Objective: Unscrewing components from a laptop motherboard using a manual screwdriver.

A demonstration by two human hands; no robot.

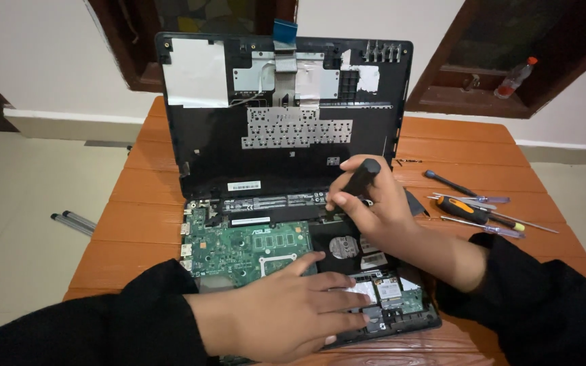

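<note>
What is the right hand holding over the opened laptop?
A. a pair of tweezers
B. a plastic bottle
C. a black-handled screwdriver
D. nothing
C: the right hand closes around a black-handled screwdriver set upright near the hinge edge of the opened laptop.

My work surface was an orange slatted wooden table [442, 146]. On it lay the opened laptop base [293, 271], and to my right a cluster of screwdrivers [479, 207], well apart from it.
</note>
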